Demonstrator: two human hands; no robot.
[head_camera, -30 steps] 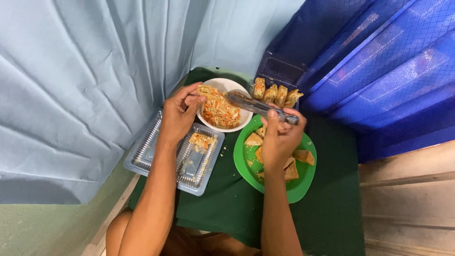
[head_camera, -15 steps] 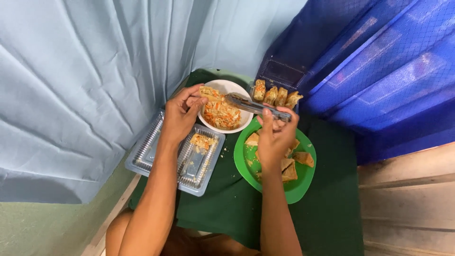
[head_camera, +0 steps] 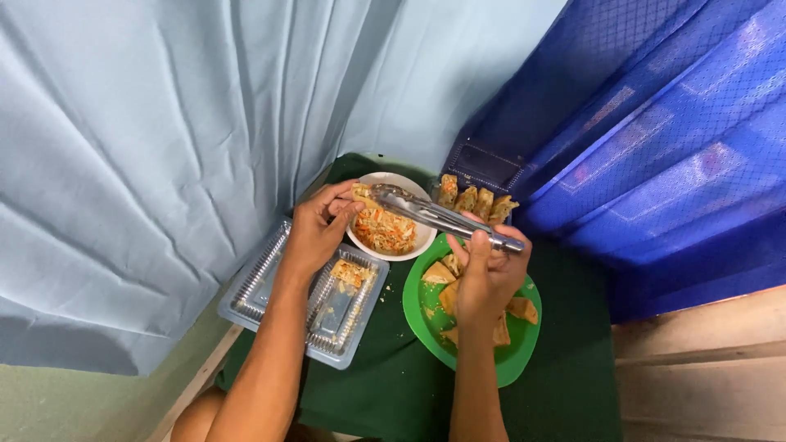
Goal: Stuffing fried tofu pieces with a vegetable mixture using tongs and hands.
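Curtains framed the scene: a pale blue curtain [head_camera: 164, 147] hung across the left and back, and a deep blue mesh curtain [head_camera: 655, 139] fell on the right, both reaching down to a small table under a dark green cloth [head_camera: 565, 368]. On the cloth's left edge lay an open clear plastic clamshell container [head_camera: 270, 286], its two halves side by side, with one small fried piece [head_camera: 350, 272] in the upper corner of the right half. Just right of it sat a green plate [head_camera: 512, 364] carrying several golden fried triangles [head_camera: 521, 309], partly hidden under the right forearm. Behind these stood a white bowl [head_camera: 409, 184] of shredded orange and pale vegetable filling [head_camera: 385, 231], touching the plate's rim, and beyond the bowl a row of fried rolls [head_camera: 475, 199] rested against the blue curtain. The left hand [head_camera: 315, 233] lay at the bowl's left rim, its fingers curled in toward the thumb near the tong tips; whether they pinched any food could not be told. The right hand [head_camera: 491, 274], above the green plate, was wrapped firmly around the handle of metal tongs [head_camera: 442, 217], which slanted up and left over the bowl, their tips close together at a bit of filling by the left fingertips.
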